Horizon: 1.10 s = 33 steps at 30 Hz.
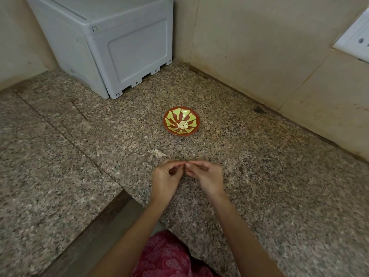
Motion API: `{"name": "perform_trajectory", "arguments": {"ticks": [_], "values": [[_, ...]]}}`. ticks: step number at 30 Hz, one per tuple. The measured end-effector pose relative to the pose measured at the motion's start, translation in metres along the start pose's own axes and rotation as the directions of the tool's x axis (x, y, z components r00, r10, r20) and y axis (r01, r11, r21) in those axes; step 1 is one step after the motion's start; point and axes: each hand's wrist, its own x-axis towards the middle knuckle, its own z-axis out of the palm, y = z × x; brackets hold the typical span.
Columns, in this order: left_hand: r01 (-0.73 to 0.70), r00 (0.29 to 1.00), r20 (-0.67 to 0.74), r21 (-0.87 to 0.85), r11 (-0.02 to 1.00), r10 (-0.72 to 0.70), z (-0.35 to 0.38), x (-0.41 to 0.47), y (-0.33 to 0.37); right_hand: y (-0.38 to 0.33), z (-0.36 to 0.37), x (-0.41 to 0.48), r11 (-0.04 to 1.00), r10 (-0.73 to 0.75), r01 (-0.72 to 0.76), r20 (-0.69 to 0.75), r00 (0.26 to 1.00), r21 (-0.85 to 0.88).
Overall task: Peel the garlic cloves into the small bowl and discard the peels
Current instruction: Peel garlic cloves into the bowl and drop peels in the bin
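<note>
Peeling in hand: a small bit, presumably a clove (185,164), is pinched between left grip (169,173) and right grip (206,174), both clamped on it, over the desk (259,176). Peeled cloves (182,124) are seen in bowl (192,116); peel (159,153) lies near. Next: skin to be stripped, clove dropped in bowl.

Place: home kitchen, corner of a worktop.
Surface (259,176): speckled brown-grey granite, L-shaped, running into the corner; front edge shows at lower left.
Walls: large beige wall tiles (259,47) with visible joints, stained near the base.
Power: white socket plate (357,37) set in the right wall.
Corner item: grey plastic box (111,47), moulded panels, standing on the surface against the walls; type not identifiable.
Food evidence: small red bowl (169,112) with yellow-green pattern holds peeled garlic cloves (182,124); a papery peel (158,152) lies near it.
Work: left grip (167,176) and right grip (207,176), bare, pinch one small piece together.
Clothing: pink patterned garment (165,256), domestic.
</note>
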Motion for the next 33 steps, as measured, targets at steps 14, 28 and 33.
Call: {"name": "perform_trajectory", "arguments": {"ticks": [14,28,33], "values": [[0.121,0.991,-0.053,-0.064,0.991,-0.124,0.003,-0.001,0.005,0.0,0.008,0.001,0.998,0.063,-0.062,-0.066,0.996,0.018],[0.112,0.993,-0.028,-0.003,0.994,-0.112,0.002,-0.003,0.001,0.002,-0.001,-0.001,0.998,0.056,-0.056,-0.094,0.994,0.007],[-0.032,0.999,0.039,0.102,0.994,0.028,0.006,-0.001,0.004,0.006,-0.003,-0.001,0.998,-0.011,0.009,-0.04,0.999,-0.061]]}}
